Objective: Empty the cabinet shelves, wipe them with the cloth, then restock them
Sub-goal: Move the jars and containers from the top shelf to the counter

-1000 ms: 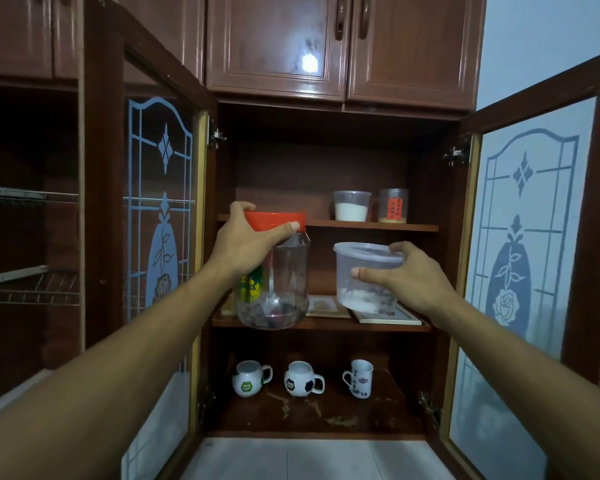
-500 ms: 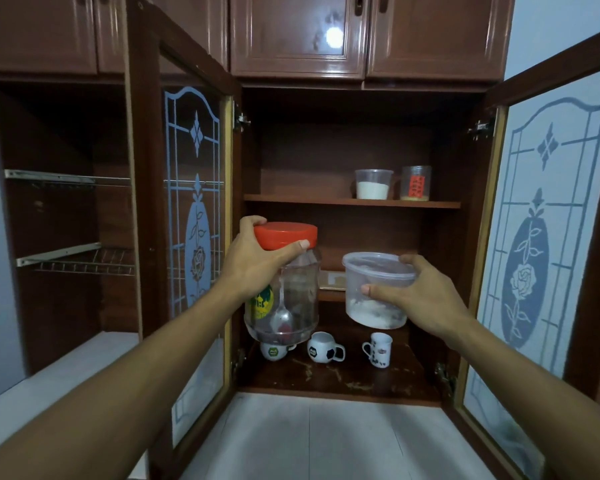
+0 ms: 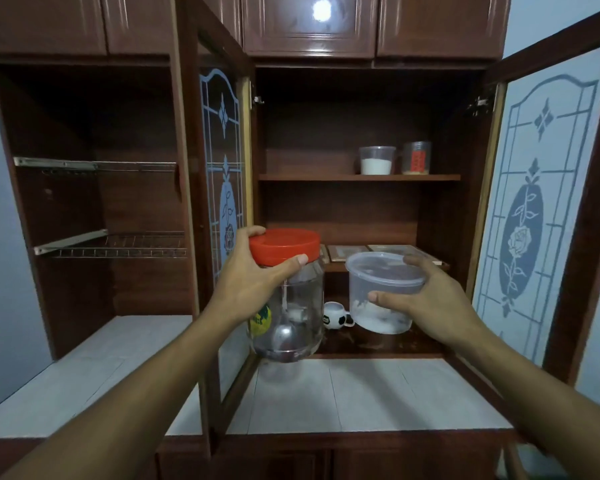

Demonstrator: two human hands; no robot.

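Both things have come out of the brown wooden cabinet [image 3: 343, 209] and lower since a second ago. Now they hang above the white tiled counter [image 3: 361, 393]. I see the left hand [image 3: 253, 285] gripping the red screw lid [image 3: 284, 245] of the tall clear plastic jar [image 3: 291, 323], thumb across the front. The right hand [image 3: 430, 299] holds the round clear plastic tub [image 3: 381, 289] by its side, fingers curled round it. I think the jar is light, but it could drop if the lid is loose, so holding its body is safer. The tub looks soft and would bend if squeezed. Two small clear cups [image 3: 376, 161] sit on the top shelf [image 3: 309, 177], and a football mug [image 3: 336, 315] stands lower down.
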